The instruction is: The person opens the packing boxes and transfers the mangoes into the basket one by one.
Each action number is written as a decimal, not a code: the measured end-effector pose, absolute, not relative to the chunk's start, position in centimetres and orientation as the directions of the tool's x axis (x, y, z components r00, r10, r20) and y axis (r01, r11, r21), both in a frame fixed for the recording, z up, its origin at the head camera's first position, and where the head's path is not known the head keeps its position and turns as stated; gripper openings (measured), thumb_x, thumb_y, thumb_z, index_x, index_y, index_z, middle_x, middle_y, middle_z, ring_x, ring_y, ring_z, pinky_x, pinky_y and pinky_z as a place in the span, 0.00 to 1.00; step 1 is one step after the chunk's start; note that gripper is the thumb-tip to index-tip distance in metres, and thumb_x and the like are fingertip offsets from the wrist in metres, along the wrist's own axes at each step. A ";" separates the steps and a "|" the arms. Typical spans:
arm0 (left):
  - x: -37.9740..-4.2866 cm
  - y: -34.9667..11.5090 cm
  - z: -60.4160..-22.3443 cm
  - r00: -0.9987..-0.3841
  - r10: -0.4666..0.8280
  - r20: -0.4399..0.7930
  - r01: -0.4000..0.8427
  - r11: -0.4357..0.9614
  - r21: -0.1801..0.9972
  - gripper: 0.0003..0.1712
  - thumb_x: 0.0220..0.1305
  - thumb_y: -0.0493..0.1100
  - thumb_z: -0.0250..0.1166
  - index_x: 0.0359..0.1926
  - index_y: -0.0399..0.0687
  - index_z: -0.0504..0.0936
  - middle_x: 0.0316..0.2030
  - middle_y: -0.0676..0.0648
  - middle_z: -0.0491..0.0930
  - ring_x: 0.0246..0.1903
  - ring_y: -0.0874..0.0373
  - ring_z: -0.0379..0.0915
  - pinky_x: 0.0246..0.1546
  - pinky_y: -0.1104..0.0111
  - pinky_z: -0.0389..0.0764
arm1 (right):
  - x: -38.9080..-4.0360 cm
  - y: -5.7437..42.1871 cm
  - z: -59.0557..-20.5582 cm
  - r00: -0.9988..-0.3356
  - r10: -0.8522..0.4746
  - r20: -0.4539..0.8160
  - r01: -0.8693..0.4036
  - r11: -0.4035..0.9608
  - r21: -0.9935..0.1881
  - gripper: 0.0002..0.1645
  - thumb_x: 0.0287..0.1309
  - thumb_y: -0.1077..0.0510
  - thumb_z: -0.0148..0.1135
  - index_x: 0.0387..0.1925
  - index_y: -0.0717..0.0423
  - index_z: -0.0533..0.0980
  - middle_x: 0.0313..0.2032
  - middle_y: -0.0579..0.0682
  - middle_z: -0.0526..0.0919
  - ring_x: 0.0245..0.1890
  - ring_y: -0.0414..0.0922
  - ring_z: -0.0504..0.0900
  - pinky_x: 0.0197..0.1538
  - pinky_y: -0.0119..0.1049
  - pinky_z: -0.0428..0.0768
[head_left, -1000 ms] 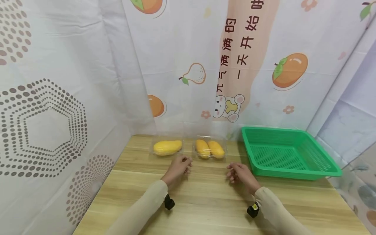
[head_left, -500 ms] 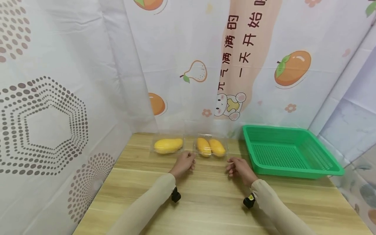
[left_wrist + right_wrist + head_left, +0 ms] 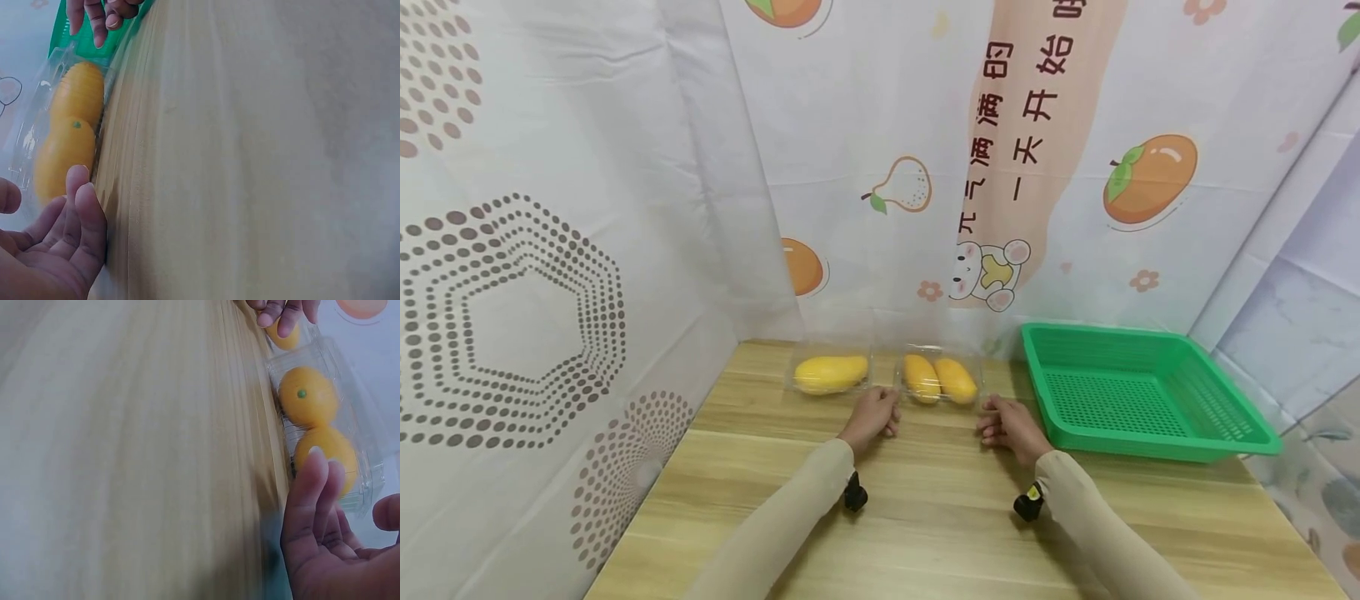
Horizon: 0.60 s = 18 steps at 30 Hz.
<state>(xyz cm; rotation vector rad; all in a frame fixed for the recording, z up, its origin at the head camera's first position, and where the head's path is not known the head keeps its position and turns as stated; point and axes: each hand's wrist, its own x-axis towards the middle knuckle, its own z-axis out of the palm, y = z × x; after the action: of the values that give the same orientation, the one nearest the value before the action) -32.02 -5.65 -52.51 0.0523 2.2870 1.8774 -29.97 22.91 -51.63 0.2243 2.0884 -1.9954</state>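
Note:
Two orange-yellow mangoes (image 3: 956, 382) lie side by side in a clear plastic box (image 3: 976, 360) at the back of the table. My left hand (image 3: 874, 417) is by the near left corner of that box, and my right hand (image 3: 1011, 427) is off its near right corner. Nothing is in either hand. In the left wrist view, the left fingers (image 3: 92, 215) are gently bent beside the nearer mango, thumb apart. The right fingers (image 3: 312, 487) look much the same in the right wrist view. Whether either hand touches the box cannot be told.
A second clear box to the left holds one longer yellow fruit (image 3: 831, 374), mango-like. At the right stands a green plastic basket (image 3: 1150, 448) with a meshed floor. Printed curtains (image 3: 850, 100) close off the back and sides of the wooden table (image 3: 925, 533).
Both hands have moved forward, the left also to the right, nearer the two-mango box. The boxes and basket have stayed put; the head view has shifted slightly.

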 end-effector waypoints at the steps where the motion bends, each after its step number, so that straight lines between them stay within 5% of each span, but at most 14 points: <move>1: -32.1 -5.6 -52.6 -0.984 0.138 -0.116 -0.087 0.199 0.976 0.22 0.82 0.49 0.50 0.54 0.31 0.76 0.33 0.39 0.81 0.20 0.56 0.78 0.21 0.70 0.81 | -30.1 22.9 -51.7 -0.959 -0.062 -0.275 0.272 0.056 -0.961 0.31 0.83 0.47 0.37 0.62 0.73 0.66 0.36 0.58 0.82 0.28 0.44 0.78 0.35 0.38 0.84; 18: -33.8 -5.2 -53.0 -0.981 0.181 -0.071 -0.046 0.139 0.989 0.21 0.83 0.49 0.49 0.48 0.33 0.77 0.35 0.40 0.82 0.23 0.56 0.79 0.25 0.68 0.83 | -31.8 22.8 -52.6 -0.976 -0.049 -0.214 0.213 0.029 -0.977 0.24 0.83 0.52 0.41 0.55 0.71 0.71 0.31 0.54 0.82 0.25 0.42 0.78 0.31 0.34 0.82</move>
<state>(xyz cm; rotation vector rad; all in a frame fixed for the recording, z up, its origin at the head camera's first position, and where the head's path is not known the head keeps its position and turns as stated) -33.78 -5.20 -53.01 0.1342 2.2340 1.9499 -31.79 22.78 -52.62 0.1708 2.1092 -2.0598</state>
